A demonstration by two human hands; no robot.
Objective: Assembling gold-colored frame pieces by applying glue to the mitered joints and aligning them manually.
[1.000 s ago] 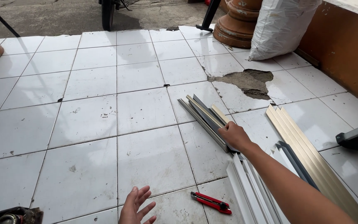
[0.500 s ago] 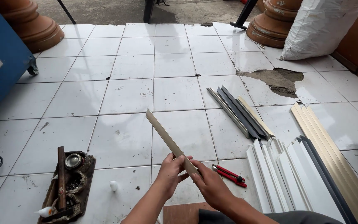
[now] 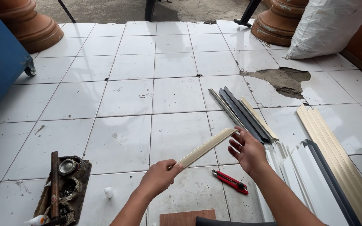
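The left hand [image 3: 158, 178] has its fingers closed around the near end of a cream-coloured trim strip [image 3: 206, 147], which hangs in the air above the floor, slanting up to the right. The right hand [image 3: 248, 150] is open, its fingers spread and just touching the strip's far end. To handle it well, I judge the right hand should close on that end so the thin strip does not sag or twist. Below them on the white tiled floor [image 3: 126, 96] lie a red utility knife [image 3: 230, 181], a brown board [image 3: 185, 217] and a dark tray of tools [image 3: 61, 190]. Further off are grey and cream strips [image 3: 241, 113], a stack of long cream profiles [image 3: 340, 155], a broken patch of tile [image 3: 281, 79], terracotta pots [image 3: 275, 23], a white sack [image 3: 327, 27] and a blue cart [image 3: 1, 62]
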